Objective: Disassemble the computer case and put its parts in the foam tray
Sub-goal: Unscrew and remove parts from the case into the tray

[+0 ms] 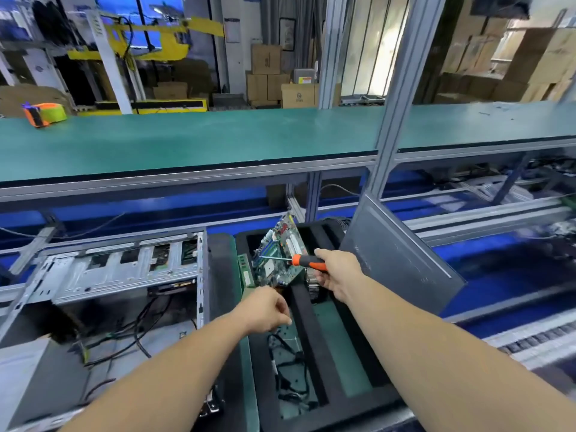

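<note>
Head view: the right hand (335,271) is gripping the orange-and-black-handled screwdriver (307,261), fingers curled round the handle, steel shaft pointing left over the green printed circuit motherboard (279,260), which is standing tilted on edge in the far compartment of the black foam tray (313,344). The left hand (266,310) is hovering over the tray's left edge just below the board, fingers loosely curled; whether they are pinching anything I cannot tell. The open grey steel computer case (124,272) is lying on its side just left of the tray, loose black cables (140,335) trailing inside it. Handling, as a judgement: the motherboard is looking stiff, light and fragile, best taken by its bare edges, not by sockets or chips; the case is looking heavy, rigid and sharp-edged, best taken by its frame rails. Containers: the tray's far compartment is holding the motherboard, a narrow green memory stick (245,272) at its left and a finned metal heatsink (311,283) at its right; the near left compartment is holding a tangled black wiring harness (291,374); the near right compartment is showing only green bench. A flat dark grey metal side panel (399,260) is leaning behind the tray's right side.
</note>
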